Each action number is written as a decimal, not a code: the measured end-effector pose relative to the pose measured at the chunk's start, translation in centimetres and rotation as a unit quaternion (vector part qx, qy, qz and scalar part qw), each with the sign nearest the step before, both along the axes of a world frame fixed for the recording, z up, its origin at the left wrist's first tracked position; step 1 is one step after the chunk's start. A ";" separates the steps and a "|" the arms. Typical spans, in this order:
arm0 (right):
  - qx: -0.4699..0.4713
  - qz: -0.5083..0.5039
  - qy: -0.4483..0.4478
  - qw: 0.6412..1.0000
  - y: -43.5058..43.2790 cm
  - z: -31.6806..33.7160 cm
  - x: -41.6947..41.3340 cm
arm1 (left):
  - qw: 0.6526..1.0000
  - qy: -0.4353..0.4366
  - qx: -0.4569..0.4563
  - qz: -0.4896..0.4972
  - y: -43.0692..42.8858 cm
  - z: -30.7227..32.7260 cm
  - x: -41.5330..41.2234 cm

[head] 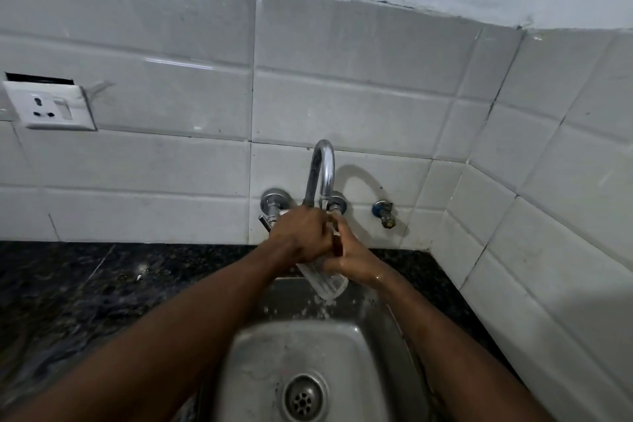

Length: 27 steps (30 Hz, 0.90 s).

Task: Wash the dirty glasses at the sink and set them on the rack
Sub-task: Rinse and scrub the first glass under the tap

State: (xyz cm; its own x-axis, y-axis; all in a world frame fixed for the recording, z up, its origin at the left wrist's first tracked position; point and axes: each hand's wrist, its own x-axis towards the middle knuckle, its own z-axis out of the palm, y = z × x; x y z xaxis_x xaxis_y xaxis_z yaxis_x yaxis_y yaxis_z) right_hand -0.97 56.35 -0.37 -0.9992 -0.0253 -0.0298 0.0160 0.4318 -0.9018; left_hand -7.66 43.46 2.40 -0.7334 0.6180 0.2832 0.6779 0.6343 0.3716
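- Head view: both hands meet under the tap point(320, 175), over the far edge of the sink point(260, 353).
- The left hand point(301, 233) wraps its fingers over the glass point(325, 283); the right hand point(352, 259) cups it from the right.
- The glass tilts, its base toward the near side, dripping.
- Best to turn it slowly under the stream, with a firm hold on wet glass.
- No rack in sight.

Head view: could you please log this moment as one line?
step: rinsing | glass: tilted under tap, over sink | left hand: on glass | right hand: on glass | rack: not visible
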 end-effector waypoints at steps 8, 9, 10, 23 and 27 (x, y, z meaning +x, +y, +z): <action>0.047 -0.094 0.074 0.992 -1.6 -2.1 -0.1 | 0.958 -0.076 0.271 0.059 -0.2 0.5 0.5; 0.043 -0.114 0.080 0.989 -1.9 -2.3 0.1 | 0.939 -0.099 0.313 0.104 -0.7 0.4 0.3; 0.039 -0.140 0.083 0.986 -2.2 -2.6 0.1 | 0.928 -0.119 0.320 0.148 -1.3 0.1 0.1; 0.041 -0.194 0.140 0.970 -4.6 -2.0 0.2 | 0.872 -0.221 0.288 0.330 -5.2 -2.1 -2.5; 0.030 -0.237 0.151 0.959 -4.2 -1.5 0.5 | 0.866 -0.227 0.307 0.323 -4.4 -2.4 -2.3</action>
